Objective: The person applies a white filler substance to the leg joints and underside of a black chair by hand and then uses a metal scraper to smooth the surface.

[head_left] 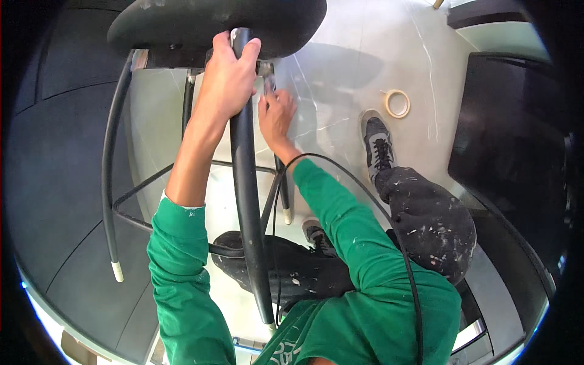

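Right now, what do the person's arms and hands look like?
The left arm wears a bright green fabric sleeve ending around mid-forearm, with white specks near its cuff. The right arm wears a matching green fabric sleeve, crossed by a thin black cable. The hands, left and right, wear no gloves.

Green sleeves (340,219), white-spattered black trousers (429,222), grey-and-black laced shoes (378,146)

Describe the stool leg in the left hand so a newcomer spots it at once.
Find the black seat at the picture's top edge. There the left hand grips one leg near its top. That leg runs down mid-picture and looks the thickest of the four.
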A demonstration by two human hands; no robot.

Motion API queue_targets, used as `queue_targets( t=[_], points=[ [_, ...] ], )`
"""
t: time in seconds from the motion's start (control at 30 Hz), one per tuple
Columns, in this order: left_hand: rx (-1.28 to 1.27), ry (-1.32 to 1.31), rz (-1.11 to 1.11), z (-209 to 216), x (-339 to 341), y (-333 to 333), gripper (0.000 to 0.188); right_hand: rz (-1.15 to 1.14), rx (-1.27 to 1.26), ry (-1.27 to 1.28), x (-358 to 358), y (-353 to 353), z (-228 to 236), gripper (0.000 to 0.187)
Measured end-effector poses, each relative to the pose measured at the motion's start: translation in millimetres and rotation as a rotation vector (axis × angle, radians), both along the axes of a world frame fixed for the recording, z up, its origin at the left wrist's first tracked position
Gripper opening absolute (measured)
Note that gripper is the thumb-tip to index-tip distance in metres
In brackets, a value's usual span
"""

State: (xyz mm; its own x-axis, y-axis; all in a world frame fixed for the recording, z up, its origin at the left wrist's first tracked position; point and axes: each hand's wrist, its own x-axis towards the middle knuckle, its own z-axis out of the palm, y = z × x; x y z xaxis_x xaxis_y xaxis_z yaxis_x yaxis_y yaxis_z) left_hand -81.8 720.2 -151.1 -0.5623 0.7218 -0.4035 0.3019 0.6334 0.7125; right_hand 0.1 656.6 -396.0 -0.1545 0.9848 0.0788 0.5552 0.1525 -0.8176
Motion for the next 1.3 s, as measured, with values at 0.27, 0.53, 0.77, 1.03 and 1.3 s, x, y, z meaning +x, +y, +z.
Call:
queue_targets(
  t=[0.27,0.53,0.77,1.03,1.3],
  points=[
    [0.008,-0.027,0.022,-2.1,2.3,-2.7,0.068,-0.093,-0.041,0.074,32.0,-4.5,-0.8,0.019],
    [0.004,-0.002,0.006,-1.0,1.7,-1.6,0.071,-0.093,-0.024,0.127,5.0,0.3,-1.7,0.02],
    [0.059,0.024,0.003,-5.1,5.7,-1.8,0.068,-0.058,-0.044,-0.015,-23.4,33.7,-7.1,0.042],
    [0.002,-0.011,-0.014,-5.7,-1.3,0.8,0.074,0.012,0.034,-0.012,-11.4,29.8,-7.1,0.04],
    [-0.002,0.008,0.003,-2.7,-6.9,-4.5,0.073,0.171,0.071,0.058,5.6,37.7,-6.2,0.016]
  ],
)
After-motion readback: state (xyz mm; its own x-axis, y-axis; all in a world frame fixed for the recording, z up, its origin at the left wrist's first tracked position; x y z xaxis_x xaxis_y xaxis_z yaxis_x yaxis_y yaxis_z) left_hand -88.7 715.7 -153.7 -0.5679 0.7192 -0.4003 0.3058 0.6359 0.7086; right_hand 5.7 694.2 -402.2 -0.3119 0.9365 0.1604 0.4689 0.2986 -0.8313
